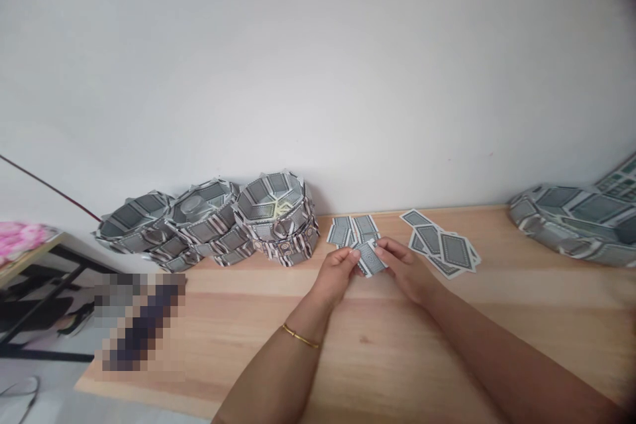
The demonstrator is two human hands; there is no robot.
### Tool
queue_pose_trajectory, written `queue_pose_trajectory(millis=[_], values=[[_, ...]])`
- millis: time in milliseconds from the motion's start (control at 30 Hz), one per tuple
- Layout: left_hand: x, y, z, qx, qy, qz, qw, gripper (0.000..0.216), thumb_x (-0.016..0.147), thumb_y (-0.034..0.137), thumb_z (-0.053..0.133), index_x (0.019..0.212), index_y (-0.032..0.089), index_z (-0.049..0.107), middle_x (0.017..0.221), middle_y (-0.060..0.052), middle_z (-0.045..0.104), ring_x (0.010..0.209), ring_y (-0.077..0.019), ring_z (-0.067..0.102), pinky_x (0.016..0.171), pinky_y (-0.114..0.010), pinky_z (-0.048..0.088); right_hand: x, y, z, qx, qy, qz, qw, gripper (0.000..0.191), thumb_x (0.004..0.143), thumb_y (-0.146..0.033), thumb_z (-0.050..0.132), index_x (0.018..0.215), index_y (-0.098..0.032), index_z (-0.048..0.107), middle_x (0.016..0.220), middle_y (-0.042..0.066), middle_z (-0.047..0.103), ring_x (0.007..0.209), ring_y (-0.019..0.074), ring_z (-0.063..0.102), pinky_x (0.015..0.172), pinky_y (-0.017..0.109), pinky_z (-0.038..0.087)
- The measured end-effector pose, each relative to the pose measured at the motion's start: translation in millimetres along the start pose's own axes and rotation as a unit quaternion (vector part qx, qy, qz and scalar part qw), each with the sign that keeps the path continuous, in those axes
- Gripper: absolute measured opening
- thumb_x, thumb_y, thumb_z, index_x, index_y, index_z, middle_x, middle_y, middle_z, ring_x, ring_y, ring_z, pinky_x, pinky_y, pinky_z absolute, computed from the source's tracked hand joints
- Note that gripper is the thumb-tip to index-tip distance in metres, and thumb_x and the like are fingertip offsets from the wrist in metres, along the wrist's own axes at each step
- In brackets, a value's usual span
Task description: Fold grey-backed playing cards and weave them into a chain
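Between my two hands is a playing card (371,260), its grey patterned back facing up, held a little above the wooden table. My left hand (338,270) pinches its left edge, and a gold bangle circles that wrist. At the card's right edge, my right hand (401,264) grips with thumb and fingers. Just behind my hands lie some folded-looking cards (365,226), partly hidden by the held one. To the right, several loose playing cards (454,250) are spread overlapping, backs up.
Stacked round bowls made of folded cards (275,212) stand against the wall on the left. A similar large card bowl (571,222) is at the far right. The table (368,358) ends at the left, near a black-framed rack (54,278) holding something pink (22,238). A patch nearby is pixelated.
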State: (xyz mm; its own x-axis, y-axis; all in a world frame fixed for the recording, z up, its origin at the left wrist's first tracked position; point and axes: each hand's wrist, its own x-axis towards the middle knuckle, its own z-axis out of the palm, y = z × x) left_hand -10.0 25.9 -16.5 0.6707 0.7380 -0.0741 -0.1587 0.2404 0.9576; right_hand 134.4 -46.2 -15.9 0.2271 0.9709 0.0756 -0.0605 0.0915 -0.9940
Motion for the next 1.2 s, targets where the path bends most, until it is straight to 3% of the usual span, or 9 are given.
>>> queue_pose_trajectory(millis=[300, 567, 967, 1200], values=[[-0.8, -0.5, -1.5, 0.020, -0.001, 0.003, 1.000, 0.040, 0.070, 0.050, 0.063, 0.066, 0.011, 0.056, 0.061, 0.000, 0.053, 0.059, -0.0088, 0.045, 0.061, -0.022, 0.034, -0.4, -5.4, 0.4, -0.027, -0.022, 0.007, 0.999, 0.027, 0.081, -0.047, 0.055, 0.076, -0.021, 0.055, 0.068, -0.003, 0.053, 0.064, 0.0125, 0.048, 0.061, 0.025, 0.040], [-1.1, -0.1, -0.3, 0.017, -0.011, 0.004, 1.000, 0.038, 0.067, 0.048, 0.067, 0.067, 0.011, 0.057, 0.063, -0.001, 0.054, 0.061, -0.0095, 0.046, 0.063, -0.023, 0.036, 1.5, -2.2, 1.5, -0.016, -0.007, 0.005, 1.000, 0.022, 0.082, -0.043, 0.055, 0.087, -0.022, 0.054, 0.071, -0.003, 0.055, 0.067, 0.0134, 0.050, 0.062, 0.025, 0.040], [-4.9, 5.7, 0.2, 0.075, -0.015, 0.013, 0.997, 0.038, 0.068, 0.047, 0.066, 0.074, 0.010, 0.063, 0.066, 0.000, 0.053, 0.064, -0.0100, 0.044, 0.065, -0.023, 0.035, 1.4, -1.2, 1.8, -0.115, -0.043, -0.048, 0.991, 0.023, 0.083, -0.042, 0.054, 0.078, -0.020, 0.054, 0.065, -0.004, 0.043, 0.062, 0.0118, 0.040, 0.059, 0.024, 0.034], [-4.2, 3.9, -0.8, 0.081, -0.012, 0.019, 0.996, 0.039, 0.073, 0.048, 0.061, 0.071, 0.010, 0.060, 0.064, 0.001, 0.048, 0.063, -0.0089, 0.040, 0.062, -0.022, 0.032, 1.5, 0.0, 2.9, -0.087, -0.031, -0.035, 0.995, 0.024, 0.083, -0.042, 0.054, 0.077, -0.019, 0.054, 0.064, -0.004, 0.041, 0.061, 0.0109, 0.039, 0.058, 0.024, 0.032]])
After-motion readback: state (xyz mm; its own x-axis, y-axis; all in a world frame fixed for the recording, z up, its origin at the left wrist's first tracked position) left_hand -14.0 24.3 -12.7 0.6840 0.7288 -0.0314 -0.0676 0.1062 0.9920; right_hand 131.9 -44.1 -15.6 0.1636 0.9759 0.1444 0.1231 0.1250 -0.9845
